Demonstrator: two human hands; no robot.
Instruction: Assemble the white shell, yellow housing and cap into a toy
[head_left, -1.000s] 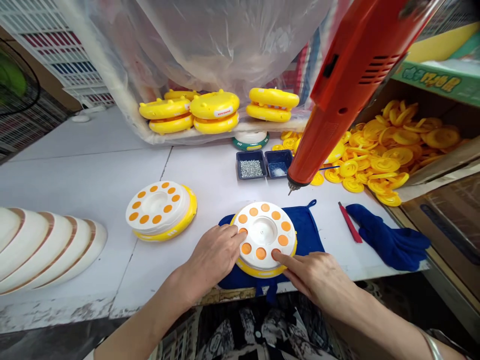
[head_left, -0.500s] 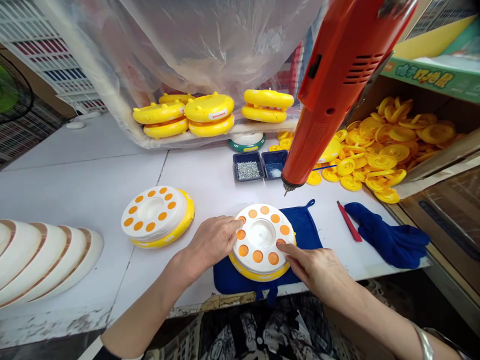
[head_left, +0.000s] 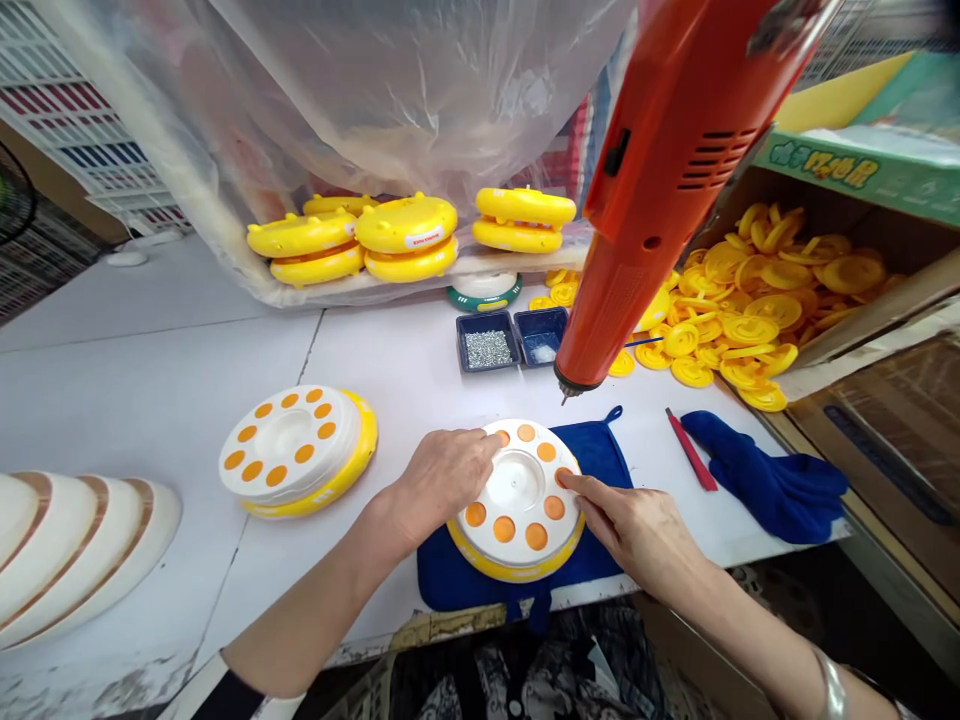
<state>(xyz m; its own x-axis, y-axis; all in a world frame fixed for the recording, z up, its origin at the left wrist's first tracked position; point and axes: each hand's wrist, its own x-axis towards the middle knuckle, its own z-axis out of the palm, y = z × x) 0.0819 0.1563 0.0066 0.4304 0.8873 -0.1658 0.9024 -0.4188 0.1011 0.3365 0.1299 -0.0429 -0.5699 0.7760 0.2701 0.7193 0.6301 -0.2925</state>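
Observation:
In front of me a round toy (head_left: pixel 515 482) with a white top, orange spots and a yellow base lies on a folded blue cloth (head_left: pixel 442 580). My left hand (head_left: pixel 454 475) is closed at its upper left side, fingers bent together over the rim and covering some spots. My right hand (head_left: pixel 637 520) reaches in from the right; its index finger is stretched out and touches an orange spot near the right rim. The other right fingers are curled and partly hidden. A similar round toy (head_left: pixel 289 445) sits to the left.
A red electric screwdriver (head_left: pixel 622 250) hangs bit-down above the toy. Behind are a tray of screws (head_left: pixel 487 347), a second blue tray (head_left: pixel 541 335) and yellow discs (head_left: pixel 750 310). A red-handled tool (head_left: pixel 690 450) and a blue glove (head_left: pixel 765 480) lie right; white bowl-like parts (head_left: pixel 82 550) left.
My right index finger has moved from one orange spot to the neighbouring one farther from me. My left hand has slid slightly inward over the white top. The whole view has shifted a little.

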